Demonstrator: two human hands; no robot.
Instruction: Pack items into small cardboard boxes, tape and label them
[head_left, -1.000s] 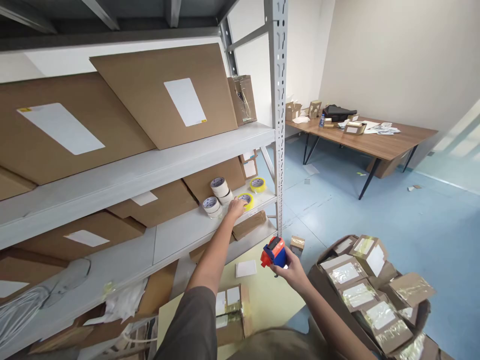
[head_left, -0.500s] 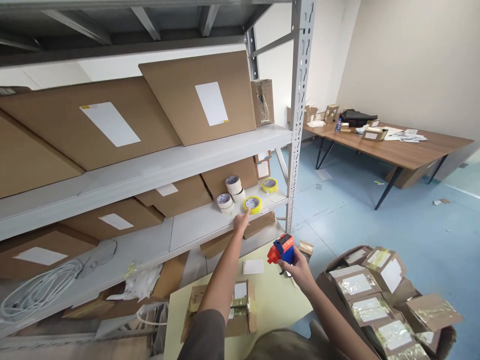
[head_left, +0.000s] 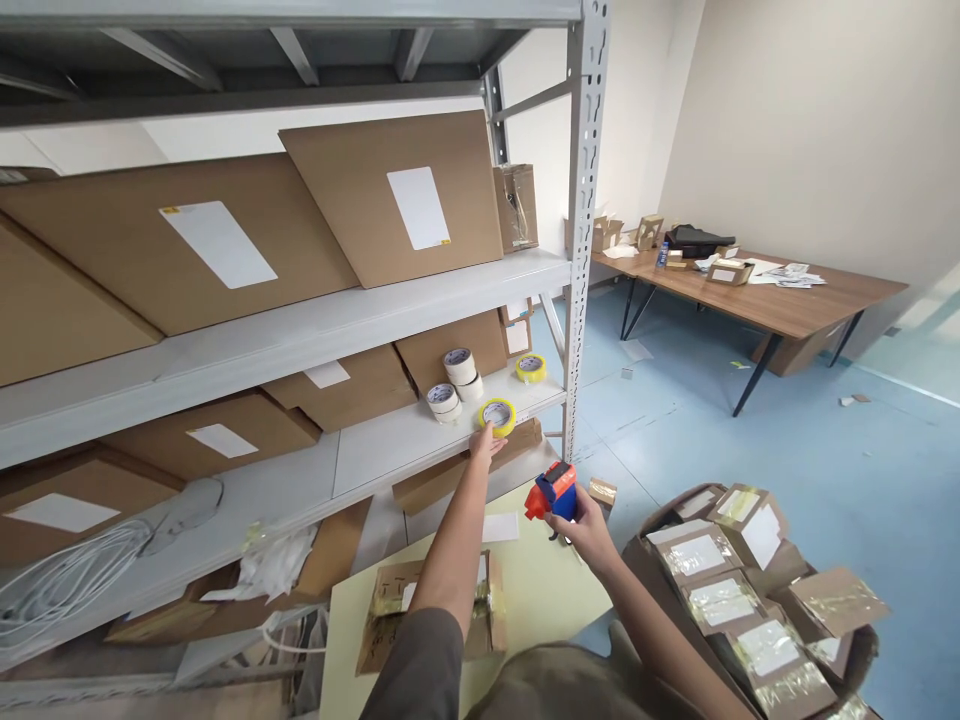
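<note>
My left hand is stretched out to the front edge of the middle shelf, its fingers closed on a roll of yellow tape. The thumb lies at the near rim of that roll. My right hand holds a red and blue tape dispenser above the pale yellow table. Beyond the left hand stand several white tape rolls, some of them stacked. Another yellow tape roll lies farther right on the same shelf.
Large cardboard boxes lean along the grey metal shelves. An open carton is on the table under my left arm. To the right sits a big container of taped small boxes. A brown table stands behind, beyond the shelf post.
My left hand has closed on the yellow tape roll and drawn it slightly toward me at the shelf edge. The tape dispenser stays in my right hand. The view has shifted a little.
</note>
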